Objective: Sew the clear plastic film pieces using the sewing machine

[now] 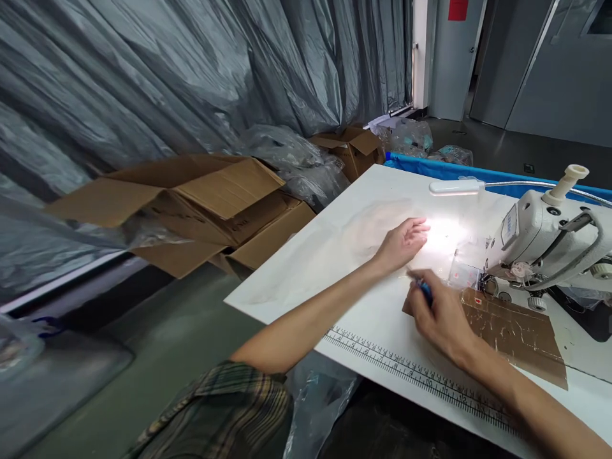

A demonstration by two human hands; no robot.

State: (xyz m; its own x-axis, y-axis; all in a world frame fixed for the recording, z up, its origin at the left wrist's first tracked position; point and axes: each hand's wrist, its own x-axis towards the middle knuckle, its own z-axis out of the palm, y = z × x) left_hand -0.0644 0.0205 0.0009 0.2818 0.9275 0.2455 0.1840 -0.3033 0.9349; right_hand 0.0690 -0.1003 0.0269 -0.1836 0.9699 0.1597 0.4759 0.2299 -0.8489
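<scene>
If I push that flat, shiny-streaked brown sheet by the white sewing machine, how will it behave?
The brown sheet looks thin, so it's probably light. Lying flat on the smooth white tabletop, it would likely slide rather than tip, unless it's stuck down.

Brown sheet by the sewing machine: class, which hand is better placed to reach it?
Probably the right hand: it is right beside the brown sheet, though it grips a blue tool; the left hand is farther away.
</scene>
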